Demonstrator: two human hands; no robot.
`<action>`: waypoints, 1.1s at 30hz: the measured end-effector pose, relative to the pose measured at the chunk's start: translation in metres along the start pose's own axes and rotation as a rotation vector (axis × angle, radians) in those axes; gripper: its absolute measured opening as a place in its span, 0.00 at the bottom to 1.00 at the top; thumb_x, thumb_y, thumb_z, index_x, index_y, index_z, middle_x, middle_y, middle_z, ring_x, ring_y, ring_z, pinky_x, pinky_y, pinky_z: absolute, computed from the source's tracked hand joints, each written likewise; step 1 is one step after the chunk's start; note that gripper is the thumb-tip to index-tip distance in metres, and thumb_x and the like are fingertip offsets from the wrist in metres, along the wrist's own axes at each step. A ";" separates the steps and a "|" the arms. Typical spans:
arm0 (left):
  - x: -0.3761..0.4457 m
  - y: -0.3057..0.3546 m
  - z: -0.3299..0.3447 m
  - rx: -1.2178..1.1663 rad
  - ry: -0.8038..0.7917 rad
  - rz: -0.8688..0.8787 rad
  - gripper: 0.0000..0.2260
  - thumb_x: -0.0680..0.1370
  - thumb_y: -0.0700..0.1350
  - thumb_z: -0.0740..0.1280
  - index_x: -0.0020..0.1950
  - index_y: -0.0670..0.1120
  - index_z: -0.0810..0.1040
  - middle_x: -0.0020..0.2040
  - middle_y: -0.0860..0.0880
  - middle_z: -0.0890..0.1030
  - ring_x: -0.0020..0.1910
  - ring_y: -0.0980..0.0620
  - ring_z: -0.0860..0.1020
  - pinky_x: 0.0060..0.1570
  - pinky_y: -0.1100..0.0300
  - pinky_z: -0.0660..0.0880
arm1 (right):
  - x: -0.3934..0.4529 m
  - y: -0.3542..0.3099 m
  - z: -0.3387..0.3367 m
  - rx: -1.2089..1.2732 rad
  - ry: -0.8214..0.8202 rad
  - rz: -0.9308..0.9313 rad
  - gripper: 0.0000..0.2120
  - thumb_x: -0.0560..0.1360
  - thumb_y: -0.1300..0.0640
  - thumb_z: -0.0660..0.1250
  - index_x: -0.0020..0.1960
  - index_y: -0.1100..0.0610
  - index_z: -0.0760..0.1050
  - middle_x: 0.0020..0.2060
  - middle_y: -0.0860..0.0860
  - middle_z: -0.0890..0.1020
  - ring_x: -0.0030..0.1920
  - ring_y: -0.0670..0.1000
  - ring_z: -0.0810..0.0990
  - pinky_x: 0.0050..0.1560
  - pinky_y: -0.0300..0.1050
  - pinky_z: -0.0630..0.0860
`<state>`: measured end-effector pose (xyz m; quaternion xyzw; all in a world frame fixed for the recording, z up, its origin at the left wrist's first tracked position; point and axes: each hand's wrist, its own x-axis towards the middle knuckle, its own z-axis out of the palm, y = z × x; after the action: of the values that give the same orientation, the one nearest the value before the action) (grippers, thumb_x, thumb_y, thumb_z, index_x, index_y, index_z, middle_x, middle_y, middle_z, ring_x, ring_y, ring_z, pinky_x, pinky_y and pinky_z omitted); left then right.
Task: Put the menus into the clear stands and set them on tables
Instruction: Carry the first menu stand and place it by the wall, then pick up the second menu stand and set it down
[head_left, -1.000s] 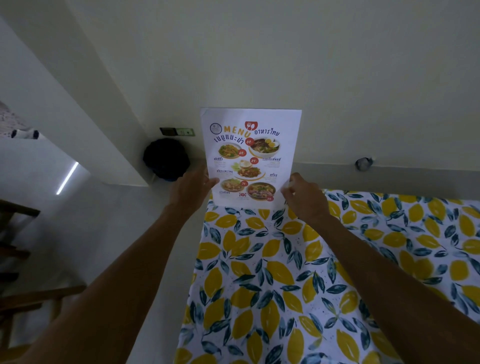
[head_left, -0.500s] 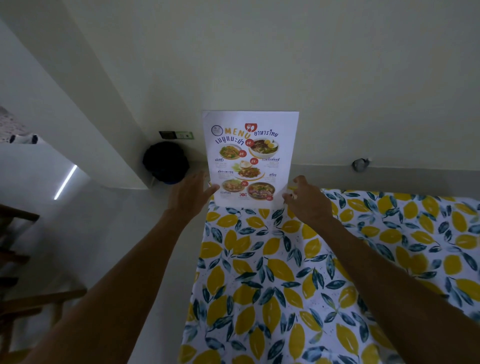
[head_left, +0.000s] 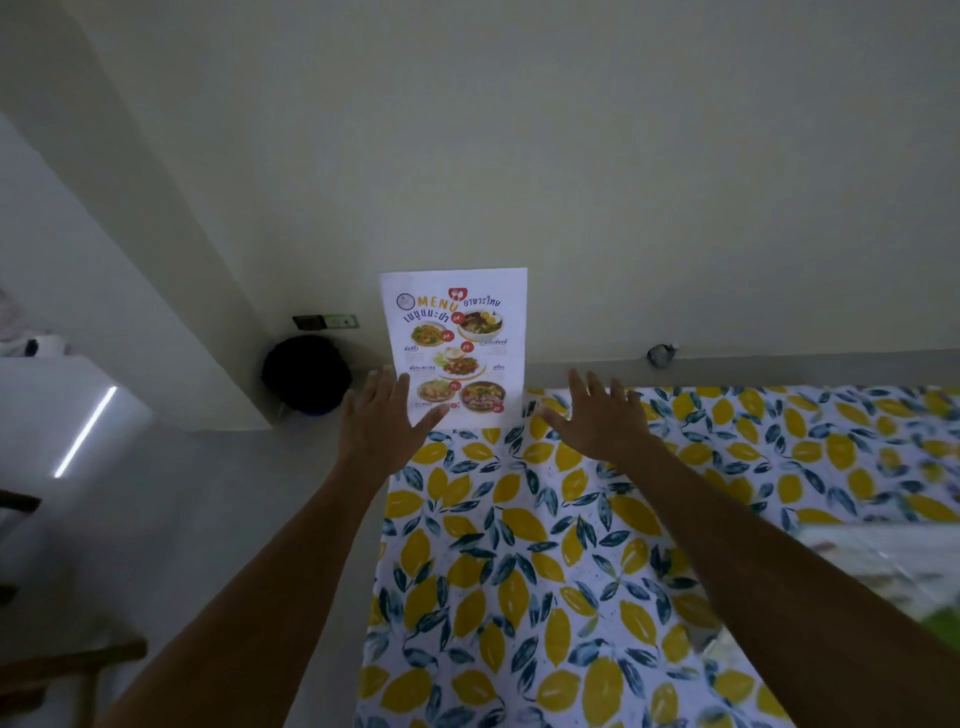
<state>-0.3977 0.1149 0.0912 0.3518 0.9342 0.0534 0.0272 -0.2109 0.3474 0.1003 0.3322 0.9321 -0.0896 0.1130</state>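
The clear stand around the menu (head_left: 454, 340) is basically invisible here; left hand (head_left: 382, 422) and right hand (head_left: 597, 418) both spread flat, fingers splayed, gripping nothing, over the bench (head_left: 519, 545).

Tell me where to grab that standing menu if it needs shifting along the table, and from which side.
Grip the menu stand low on its two vertical side edges, one hand per side, coming from the front. It stands upright at the far edge of the lemon-print tablecloth, close to the wall, so the back looks hard to reach. The left hand and right hand are open, already flanking it.
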 end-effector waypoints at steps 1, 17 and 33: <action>-0.005 0.007 -0.009 0.011 0.008 0.015 0.42 0.74 0.74 0.45 0.78 0.46 0.56 0.80 0.44 0.55 0.78 0.45 0.52 0.73 0.40 0.53 | -0.009 -0.001 -0.006 0.002 0.008 -0.006 0.42 0.76 0.28 0.45 0.80 0.52 0.44 0.80 0.56 0.52 0.78 0.65 0.53 0.75 0.64 0.53; -0.175 0.107 -0.092 0.106 0.139 0.045 0.40 0.75 0.74 0.47 0.78 0.49 0.58 0.79 0.44 0.58 0.77 0.43 0.58 0.69 0.42 0.59 | -0.197 0.010 -0.059 0.047 0.140 -0.207 0.42 0.76 0.28 0.47 0.80 0.53 0.46 0.79 0.57 0.58 0.76 0.64 0.59 0.73 0.64 0.59; -0.319 0.300 -0.099 0.064 0.091 0.238 0.45 0.71 0.75 0.40 0.79 0.47 0.54 0.80 0.46 0.53 0.78 0.46 0.54 0.73 0.41 0.55 | -0.393 0.190 -0.040 -0.035 0.203 -0.071 0.40 0.77 0.30 0.48 0.80 0.53 0.49 0.77 0.56 0.62 0.74 0.62 0.64 0.70 0.61 0.64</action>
<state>0.0300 0.1203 0.2298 0.4580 0.8873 0.0423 -0.0331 0.2012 0.2666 0.2270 0.3043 0.9514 -0.0432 0.0204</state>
